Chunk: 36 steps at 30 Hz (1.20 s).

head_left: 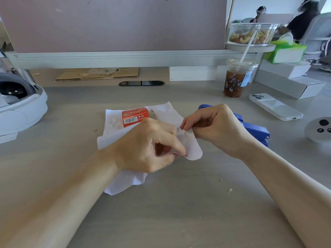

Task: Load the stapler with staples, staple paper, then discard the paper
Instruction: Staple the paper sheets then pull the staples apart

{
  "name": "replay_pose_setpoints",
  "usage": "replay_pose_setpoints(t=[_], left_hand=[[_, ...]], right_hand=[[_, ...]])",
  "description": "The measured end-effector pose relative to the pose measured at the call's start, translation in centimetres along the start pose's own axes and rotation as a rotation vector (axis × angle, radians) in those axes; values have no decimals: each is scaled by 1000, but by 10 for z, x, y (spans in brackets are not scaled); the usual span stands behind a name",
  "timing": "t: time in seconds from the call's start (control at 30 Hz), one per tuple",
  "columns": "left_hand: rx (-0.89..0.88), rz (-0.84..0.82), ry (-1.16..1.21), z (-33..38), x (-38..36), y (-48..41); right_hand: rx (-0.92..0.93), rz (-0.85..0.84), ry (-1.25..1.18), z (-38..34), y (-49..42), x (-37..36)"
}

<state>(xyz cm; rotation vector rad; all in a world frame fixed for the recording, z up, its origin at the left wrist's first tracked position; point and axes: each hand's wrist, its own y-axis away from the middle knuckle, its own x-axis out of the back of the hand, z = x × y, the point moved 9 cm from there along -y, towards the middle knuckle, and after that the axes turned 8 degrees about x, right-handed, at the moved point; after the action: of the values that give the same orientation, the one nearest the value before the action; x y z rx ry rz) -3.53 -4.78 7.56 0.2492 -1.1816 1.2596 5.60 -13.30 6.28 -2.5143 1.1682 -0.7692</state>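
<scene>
My left hand (150, 145) pinches the near corner of the crumpled white paper (123, 181) between thumb and forefinger, while my right hand (213, 127) nips the same edge just beside it, where a staple (185, 135) shows. The sheet lies on the desk (170, 212) with the red staple box (135, 116) resting on its far part (barcode up). The blue stapler (254, 128) lies behind my right hand, and farther right sit a white phone (275, 106) and an iced drink (236, 77).
</scene>
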Motion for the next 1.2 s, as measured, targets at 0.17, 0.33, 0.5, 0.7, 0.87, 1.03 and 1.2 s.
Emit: replay_pose_setpoints(t=[0.17,0.33,0.5,0.7,0.87,1.03,1.2], left_hand=[[3,-38,-35,-3,-4,1],[-4,30,-16,-5,2,1],[165,170,277,-23,18,5],[527,188,574,-74,15,4],[580,126,560,-85,7,0],[733,238,791,-95,3,15],[773,153,415,-103,3,16]], right_hand=[[13,-17,-14,-1,0,-2],[19,-48,14,-3,0,-4],[-14,-39,14,1,0,0],[-61,-117,-19,2,4,-5],[-53,-110,-17,0,2,-5],[-51,-100,9,1,2,-4],[-28,-117,46,-1,2,-5]])
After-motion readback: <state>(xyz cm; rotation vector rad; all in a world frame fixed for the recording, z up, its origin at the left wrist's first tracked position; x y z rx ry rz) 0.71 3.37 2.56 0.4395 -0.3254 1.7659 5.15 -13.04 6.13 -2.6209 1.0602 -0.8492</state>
